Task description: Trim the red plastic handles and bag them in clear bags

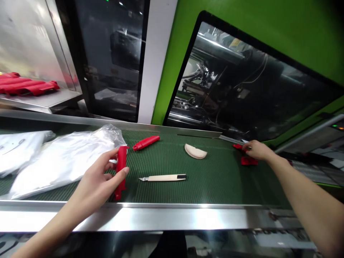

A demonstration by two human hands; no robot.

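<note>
Hands first. Left hand (98,181) grips a red plastic part (120,172) upright betw. thumb and fingers, thumb pressed on its near side, fingers curled behind it. Part's lower end sits at or just above the green belt (215,179), close to the belt's near edge, left of centre; can't tell if it touches.

Right hand (256,149) reaches out to the belt's far right corner, fingers bent down over small red pieces (248,161). One piece lies just under the palm, another pokes out at the fingertips on the left. Hand touches them, but whether it's actually pinching one can't be told.

Betw. the hands, near belt centre: a utility knife (163,177), pale handle, blade tip pointing left, lying flat, just right of the held part and apart from it. Farther back, toward the far edge: a second red part (146,142) lying flat, tilted, and a beige half-moon piece (195,151) to its right.

Left end of belt: clear plastic bags (59,157) in a loose heap, one corner near the left hand's fingers.

Steel rail (172,216) runs along the near edge. Off the belt, far left: a shelf (48,100) with more red parts (27,86) piled on it. Behind the belt, a green machine w/ dark window (242,89).
</note>
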